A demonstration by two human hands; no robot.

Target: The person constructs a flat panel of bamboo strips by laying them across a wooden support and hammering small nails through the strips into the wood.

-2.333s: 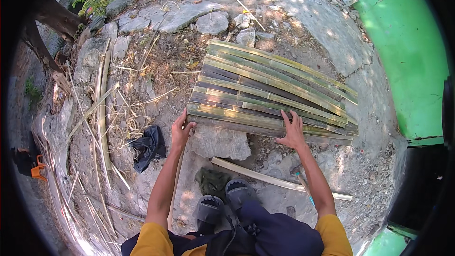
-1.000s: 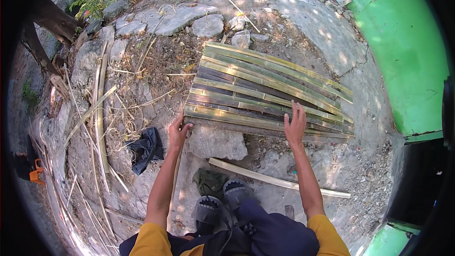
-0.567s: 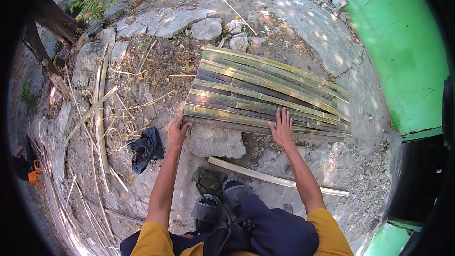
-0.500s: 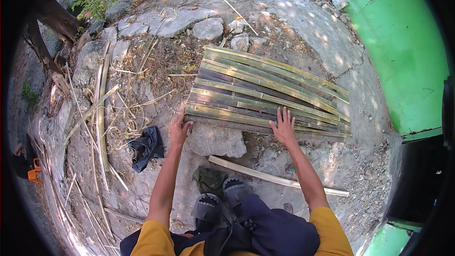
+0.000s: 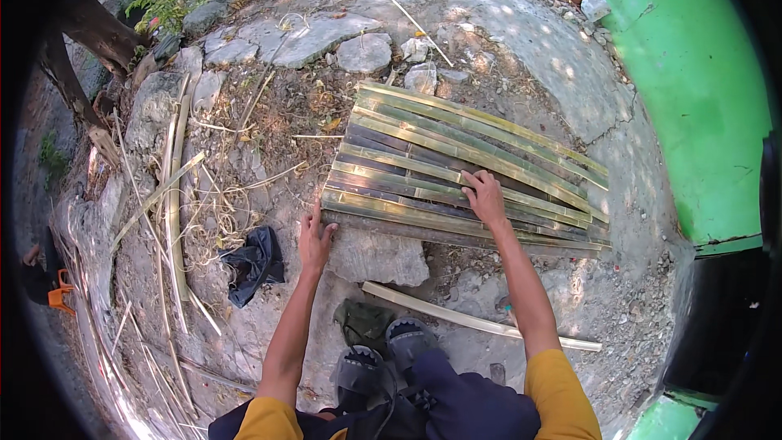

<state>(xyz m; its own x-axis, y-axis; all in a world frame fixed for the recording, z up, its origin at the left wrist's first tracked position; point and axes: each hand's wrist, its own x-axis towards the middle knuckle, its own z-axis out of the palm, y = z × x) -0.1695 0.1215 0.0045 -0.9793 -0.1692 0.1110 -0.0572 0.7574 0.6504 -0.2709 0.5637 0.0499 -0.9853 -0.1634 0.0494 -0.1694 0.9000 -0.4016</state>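
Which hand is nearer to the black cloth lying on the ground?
Left. The left hand rests at the bamboo slats' near-left corner, just right of the black cloth; the right hand lies farther right on the slats.

Bamboo slats [image 5: 456, 165]: long split strips, green-yellow with some dark ones, laid flat side by side as a loose mat on stony ground. Near edge rests on a flat stone [image 5: 376, 254]. Strips run left to right, angled slightly away.

Bamboo slats [image 5: 456, 171] yellow-green, dark-streaked (some brownish). Wall [image 5: 700, 98] bright green. Cloth [image 5: 254, 262] black. Sleeves [image 5: 562, 391] mustard yellow. Loose strip [image 5: 481, 319] pale.
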